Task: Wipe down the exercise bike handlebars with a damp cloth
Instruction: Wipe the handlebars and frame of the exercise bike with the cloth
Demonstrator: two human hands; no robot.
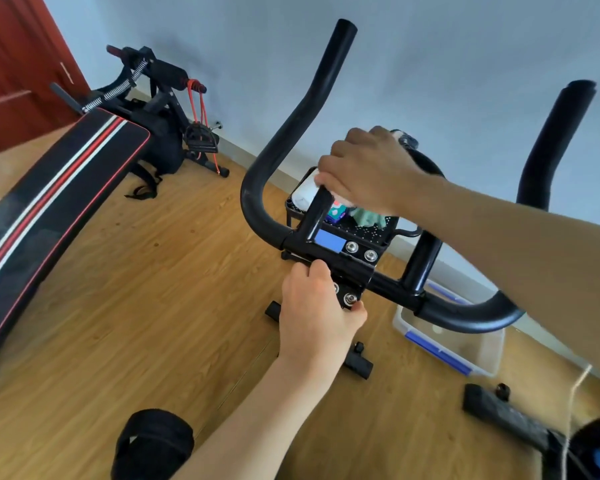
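Observation:
The black exercise bike handlebars (291, 123) fill the middle of the view, with two long horns rising toward the wall and a small inner loop. My right hand (368, 168) is closed over the top left of that inner loop, and a pale cloth (405, 138) is pressed under it; bits of the cloth show at the hand's far edge and below the palm. My left hand (317, 317) grips the central clamp just below the blue display (329, 240), beside its bolts.
A padded sit-up bench (59, 188) lies at the left on the wooden floor. Behind the bars stands a black rack (390, 232) with items in it. A clear plastic box with blue clips (458, 348) sits at the right by the wall.

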